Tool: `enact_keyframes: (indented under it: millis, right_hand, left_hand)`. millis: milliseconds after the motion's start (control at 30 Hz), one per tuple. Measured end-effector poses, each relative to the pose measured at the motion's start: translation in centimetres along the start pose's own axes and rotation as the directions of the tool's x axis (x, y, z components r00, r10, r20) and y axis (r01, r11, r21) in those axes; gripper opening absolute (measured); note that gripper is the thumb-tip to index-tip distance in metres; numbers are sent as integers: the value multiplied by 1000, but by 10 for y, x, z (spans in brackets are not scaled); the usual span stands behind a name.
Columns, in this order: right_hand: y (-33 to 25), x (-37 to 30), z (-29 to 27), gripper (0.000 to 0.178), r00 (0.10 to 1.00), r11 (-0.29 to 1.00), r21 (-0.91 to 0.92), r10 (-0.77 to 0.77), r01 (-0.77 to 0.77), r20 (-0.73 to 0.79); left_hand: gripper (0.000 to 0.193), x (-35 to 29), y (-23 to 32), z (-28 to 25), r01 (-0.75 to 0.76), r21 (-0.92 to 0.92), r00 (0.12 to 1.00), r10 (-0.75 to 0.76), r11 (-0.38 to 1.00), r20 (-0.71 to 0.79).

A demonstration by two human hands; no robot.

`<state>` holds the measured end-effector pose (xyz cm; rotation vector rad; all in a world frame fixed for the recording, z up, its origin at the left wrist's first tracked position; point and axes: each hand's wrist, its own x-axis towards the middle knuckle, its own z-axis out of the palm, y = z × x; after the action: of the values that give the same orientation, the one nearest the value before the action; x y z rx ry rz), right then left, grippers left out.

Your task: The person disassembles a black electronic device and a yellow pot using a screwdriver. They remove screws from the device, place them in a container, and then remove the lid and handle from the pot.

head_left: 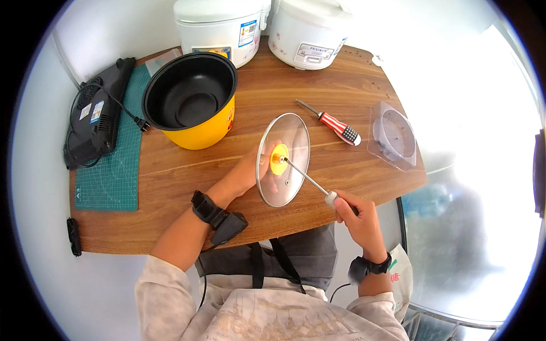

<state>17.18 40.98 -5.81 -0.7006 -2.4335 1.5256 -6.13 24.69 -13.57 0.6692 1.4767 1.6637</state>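
Clear glass lid, left fingers curled round yellow knob, right fingers gripping screwdriver

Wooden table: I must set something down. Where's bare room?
Bare patches on the wooden table lie between the yellow pot, white rice cookers and striped screwdriver, and at front left between the green mat and left hand. Crowded: back left, with the pot close to the black appliance; and front centre, where the left hand holds the glass lid and the right hand a long screwdriver.

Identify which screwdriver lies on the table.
The red-striped screwdriver, lying beyond the glass lid; the pale-collared screwdriver is gripped in the right hand.
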Motion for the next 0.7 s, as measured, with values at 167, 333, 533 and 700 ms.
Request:
enact_keyframes:
  millis: [167, 333, 533, 700]
  right_hand:
    - [-5, 8, -8, 28, 953, 934, -232, -296, 273, -70]
    - [-25, 12, -23, 38, 881, 776, -502, -469, 381, -56]
    - [-45, 15, -24, 41, 759, 554, -706, -650, 441, -37]
    - [-40, 11, -34, 34, 803, 816, -442, -522, 372, -288]
  left_hand:
    - [41, -2, 20, 8, 92, 51, 995, -89, 994, -53]
    - [37, -2, 23, 8, 75, 162, 997, -78, 984, 13]
    - [45, -2, 22, 7, 85, 140, 996, -89, 986, 19]
    - [48, -2, 14, 12, 17, -268, 991, -52, 963, -123]
